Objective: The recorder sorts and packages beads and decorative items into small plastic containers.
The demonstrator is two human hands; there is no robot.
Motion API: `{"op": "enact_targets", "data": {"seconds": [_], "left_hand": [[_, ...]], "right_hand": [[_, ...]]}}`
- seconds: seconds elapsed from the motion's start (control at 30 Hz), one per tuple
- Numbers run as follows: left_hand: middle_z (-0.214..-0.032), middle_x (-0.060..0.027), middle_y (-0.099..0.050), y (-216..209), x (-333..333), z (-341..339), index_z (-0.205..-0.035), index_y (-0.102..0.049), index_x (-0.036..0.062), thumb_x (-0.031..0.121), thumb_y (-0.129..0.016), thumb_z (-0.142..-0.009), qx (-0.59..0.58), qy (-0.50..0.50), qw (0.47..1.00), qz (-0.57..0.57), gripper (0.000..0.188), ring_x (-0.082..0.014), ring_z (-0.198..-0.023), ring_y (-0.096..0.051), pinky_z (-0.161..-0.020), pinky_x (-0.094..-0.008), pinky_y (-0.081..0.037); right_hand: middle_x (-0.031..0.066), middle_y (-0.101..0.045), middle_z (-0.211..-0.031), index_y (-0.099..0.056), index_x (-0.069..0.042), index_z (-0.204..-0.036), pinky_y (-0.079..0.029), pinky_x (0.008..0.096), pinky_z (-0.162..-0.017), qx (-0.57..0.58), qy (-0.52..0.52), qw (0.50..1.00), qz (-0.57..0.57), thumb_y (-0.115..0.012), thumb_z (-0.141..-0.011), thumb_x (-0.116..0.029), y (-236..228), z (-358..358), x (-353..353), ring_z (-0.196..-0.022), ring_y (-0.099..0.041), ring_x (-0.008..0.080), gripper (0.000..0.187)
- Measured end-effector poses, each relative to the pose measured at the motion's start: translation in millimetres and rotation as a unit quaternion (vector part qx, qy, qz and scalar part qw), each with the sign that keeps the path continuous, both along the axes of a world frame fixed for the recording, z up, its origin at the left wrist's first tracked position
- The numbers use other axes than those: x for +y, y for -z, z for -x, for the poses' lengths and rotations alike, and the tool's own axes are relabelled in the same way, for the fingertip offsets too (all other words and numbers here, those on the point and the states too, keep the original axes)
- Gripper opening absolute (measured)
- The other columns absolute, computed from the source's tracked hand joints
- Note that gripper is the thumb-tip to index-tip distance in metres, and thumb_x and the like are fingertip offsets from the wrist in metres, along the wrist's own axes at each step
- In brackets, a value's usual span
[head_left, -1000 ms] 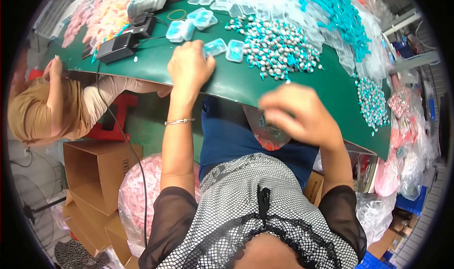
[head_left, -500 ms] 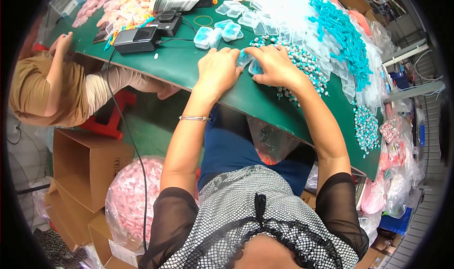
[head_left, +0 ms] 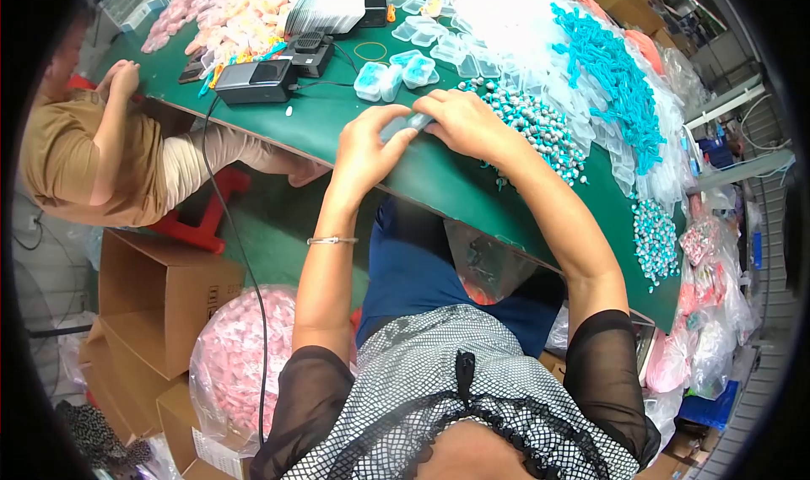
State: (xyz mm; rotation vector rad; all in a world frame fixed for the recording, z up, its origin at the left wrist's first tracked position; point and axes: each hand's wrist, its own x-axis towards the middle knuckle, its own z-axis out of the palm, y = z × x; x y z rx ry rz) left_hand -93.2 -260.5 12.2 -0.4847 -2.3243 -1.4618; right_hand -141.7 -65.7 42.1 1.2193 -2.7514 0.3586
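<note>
Clear box [head_left: 418,121] is gripped near the front edge of the counter [head_left: 316,132] by the partly curled left hand [head_left: 365,147] and right hand [head_left: 466,122].

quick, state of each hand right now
Left hand: closed, holding a clear plastic box.
Right hand: closed, holding the box's other end.

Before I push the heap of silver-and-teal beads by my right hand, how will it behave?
The bead heap would probably scatter, as its pieces lie loose. Rounded beads may roll. They might slide easily: the green tabletop looks smooth.
</note>
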Motion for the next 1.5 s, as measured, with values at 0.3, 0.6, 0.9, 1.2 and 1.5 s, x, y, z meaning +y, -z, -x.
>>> {"op": "enact_targets", "data": {"seconds": [0.3, 0.6, 0.9, 1.2, 1.5], "left_hand": [[-0.093, -0.0028, -0.065, 27, 7, -103, -0.098, -0.069, 0.0015, 0.019, -0.073, -0.082, -0.276, 0.432, 0.823, -0.246, 0.024, -0.0117, -0.089, -0.06, -0.082, -0.0264, -0.047], [-0.101, -0.0148, -0.071, 209, 216, -109, -0.107, -0.069, 0.0039, 0.031, -0.068, -0.08, -0.159, 0.369, 0.854, 0.33, 0.039, -0.0296, -0.09, -0.069, -0.079, -0.0429, -0.053], [-0.119, -0.0202, -0.067, 316, 235, -133, -0.113, -0.072, 0.0062, 0.05, -0.077, -0.068, -0.381, 0.365, 0.752, 0.395, 0.063, -0.0344, -0.11, -0.065, -0.094, -0.0425, -0.051], [-0.114, -0.0189, -0.069, 220, 198, -118, -0.109, -0.071, 0.0004, 0.028, -0.065, -0.083, -0.336, 0.44, 0.776, 0.302, 0.038, -0.0339, -0.102, -0.067, -0.09, -0.0392, -0.052], [-0.105, -0.0124, -0.068, -15, 10, -69, -0.113, -0.066, 0.0033, 0.017, -0.074, -0.081, 0.021, 0.207, 0.978, 0.013, 0.035, -0.027, -0.099, -0.064, -0.088, -0.0394, -0.051]], "right_hand": [[0.0152, -0.066, -0.103, -0.061, -0.004, -0.112, -0.052, 0.0406, -0.084, -0.308, -0.006, 0.914, 0.265, -0.071, -0.082, -0.013, -5, -183, 51, -0.094, -0.065, 0.0341, 0.033], [0.0154, -0.068, -0.114, -0.062, -0.004, -0.124, -0.05, 0.0362, -0.091, -0.285, 0.333, 0.891, 0.114, -0.065, -0.084, -0.021, 361, -248, 208, -0.102, -0.065, 0.0284, 0.043], [0.0096, -0.064, -0.127, -0.062, -0.005, -0.126, -0.052, 0.0346, -0.091, -0.536, 0.263, 0.772, 0.218, -0.079, -0.079, -0.015, 372, -226, 177, -0.11, -0.062, 0.0177, 0.051], [0.0131, -0.069, -0.117, -0.066, -0.006, -0.117, -0.052, 0.0372, -0.09, -0.52, 0.29, 0.802, 0.04, -0.067, -0.086, -0.026, 286, -228, 149, -0.108, -0.066, 0.024, 0.037], [0.0102, -0.069, -0.096, -0.063, -0.002, -0.117, -0.053, 0.0316, -0.078, -0.513, 0.04, 0.829, 0.219, -0.067, -0.088, -0.01, 50, -216, 101, -0.086, -0.067, 0.0173, 0.03]]}}
